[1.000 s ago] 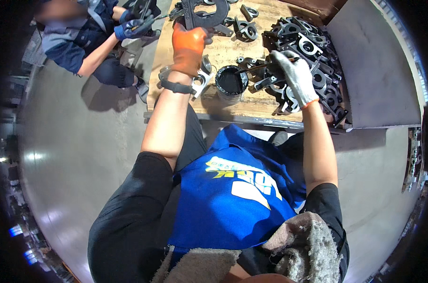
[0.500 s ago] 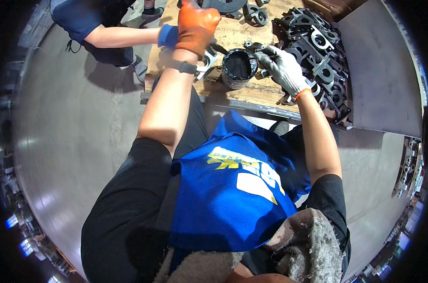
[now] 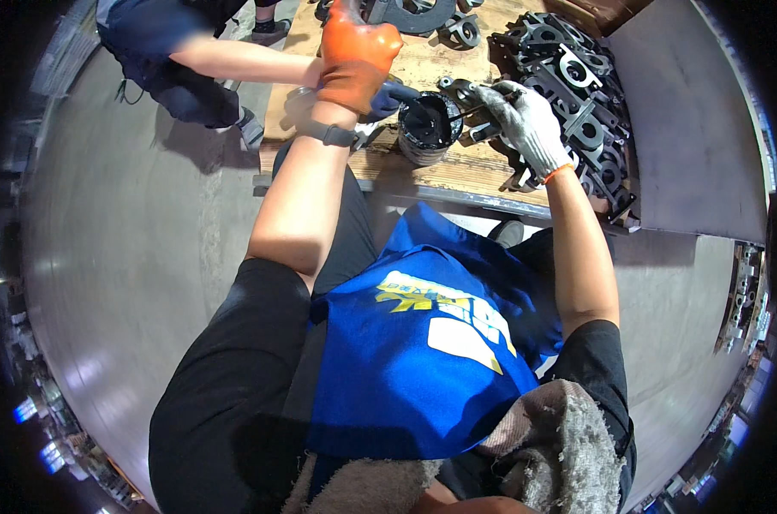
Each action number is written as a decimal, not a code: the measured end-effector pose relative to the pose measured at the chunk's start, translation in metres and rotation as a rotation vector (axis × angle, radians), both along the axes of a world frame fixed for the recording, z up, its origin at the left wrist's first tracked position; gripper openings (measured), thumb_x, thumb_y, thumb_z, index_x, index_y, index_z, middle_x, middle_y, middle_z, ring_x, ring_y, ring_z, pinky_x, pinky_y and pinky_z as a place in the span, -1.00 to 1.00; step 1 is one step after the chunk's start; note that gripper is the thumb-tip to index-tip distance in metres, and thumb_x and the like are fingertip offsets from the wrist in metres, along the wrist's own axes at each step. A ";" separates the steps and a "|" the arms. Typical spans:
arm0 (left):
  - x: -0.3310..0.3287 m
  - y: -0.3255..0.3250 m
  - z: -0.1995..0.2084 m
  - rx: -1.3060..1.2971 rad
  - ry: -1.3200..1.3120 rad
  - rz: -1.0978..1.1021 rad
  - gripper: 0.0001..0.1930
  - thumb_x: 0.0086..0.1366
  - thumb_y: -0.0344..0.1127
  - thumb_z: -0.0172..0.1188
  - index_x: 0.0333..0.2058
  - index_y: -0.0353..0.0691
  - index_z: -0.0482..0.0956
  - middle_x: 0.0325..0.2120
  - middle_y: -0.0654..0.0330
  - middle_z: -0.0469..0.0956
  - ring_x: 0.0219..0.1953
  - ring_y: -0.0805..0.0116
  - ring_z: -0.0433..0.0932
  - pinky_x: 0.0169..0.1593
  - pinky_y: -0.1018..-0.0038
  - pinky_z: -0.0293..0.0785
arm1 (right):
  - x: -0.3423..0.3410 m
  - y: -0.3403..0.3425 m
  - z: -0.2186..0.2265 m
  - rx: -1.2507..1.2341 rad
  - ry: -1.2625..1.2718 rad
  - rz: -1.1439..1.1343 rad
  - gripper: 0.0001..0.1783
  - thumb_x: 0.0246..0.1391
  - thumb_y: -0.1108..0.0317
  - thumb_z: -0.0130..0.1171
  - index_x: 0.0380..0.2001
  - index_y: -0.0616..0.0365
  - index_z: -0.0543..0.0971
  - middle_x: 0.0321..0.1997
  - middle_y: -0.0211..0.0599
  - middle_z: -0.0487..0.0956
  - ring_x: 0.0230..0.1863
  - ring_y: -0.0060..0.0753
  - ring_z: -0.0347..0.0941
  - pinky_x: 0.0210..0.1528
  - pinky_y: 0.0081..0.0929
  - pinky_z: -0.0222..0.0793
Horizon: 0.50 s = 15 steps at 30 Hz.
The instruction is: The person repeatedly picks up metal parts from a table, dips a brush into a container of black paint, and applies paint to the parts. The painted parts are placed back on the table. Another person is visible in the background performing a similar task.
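My left hand (image 3: 358,56), in an orange glove, looks closed near the top edge; its fingertips and anything in them are hidden. In my right hand (image 3: 530,128), white-gloved, is a thin dark brush (image 3: 472,112), its end reaching into a can (image 3: 424,154) of black paint. The can's rim is smeared black. Below my left wrist, another person's blue-gloved hand (image 3: 388,98) holds a dark brush-like tool (image 3: 416,104) at the can's mouth. A small metal part (image 3: 459,87) lies between the can and my right fingers.
A heap of dark metal brackets with round holes (image 3: 590,133) fills the right of the wooden table (image 3: 483,178), beside a grey panel (image 3: 688,120). A large dark ring-shaped part (image 3: 418,19) lies at the back. The other person's arm (image 3: 243,62) crosses from the left.
The other person's blue-gloved hand has moved right, beneath my left wrist, to the can. My right hand has shifted slightly right and down. The can sits slightly farther left.
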State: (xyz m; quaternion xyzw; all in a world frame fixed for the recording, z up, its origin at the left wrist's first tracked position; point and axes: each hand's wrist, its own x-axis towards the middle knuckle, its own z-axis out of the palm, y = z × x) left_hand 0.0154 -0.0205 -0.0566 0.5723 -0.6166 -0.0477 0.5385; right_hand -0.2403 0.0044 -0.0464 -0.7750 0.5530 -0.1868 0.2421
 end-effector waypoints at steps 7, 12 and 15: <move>-0.012 -0.001 0.006 -0.201 0.298 -0.140 -0.55 -0.01 -0.50 0.09 -0.04 -0.35 0.49 -0.29 0.15 0.64 -0.31 0.41 0.56 -0.18 0.46 0.50 | -0.013 0.003 0.009 0.106 -0.018 -0.082 -0.55 0.18 -0.06 0.13 -0.16 0.11 0.63 -0.42 -0.16 0.64 -0.40 -0.23 0.58 -0.32 -0.37 0.41; -0.019 -0.002 0.016 0.019 0.458 -0.213 -0.43 -0.05 -0.49 0.07 0.05 -0.31 0.40 -0.32 0.15 0.63 -0.28 0.30 0.61 -0.09 0.48 0.49 | -0.022 0.006 0.006 0.148 -0.010 0.011 -0.54 0.15 -0.04 0.14 -0.17 0.17 0.63 -0.31 -0.07 0.65 -0.26 -0.18 0.59 -0.18 -0.35 0.43; -0.019 0.009 0.026 0.131 0.765 -0.356 -0.47 -0.05 -0.57 0.04 0.01 -0.38 0.42 -0.39 0.18 0.60 -0.46 0.44 0.56 -0.37 0.56 0.51 | -0.042 -0.004 0.030 0.043 -0.196 -0.358 -0.52 0.10 -0.06 0.19 -0.18 0.16 0.65 -0.30 -0.16 0.67 -0.29 -0.31 0.59 -0.19 -0.44 0.43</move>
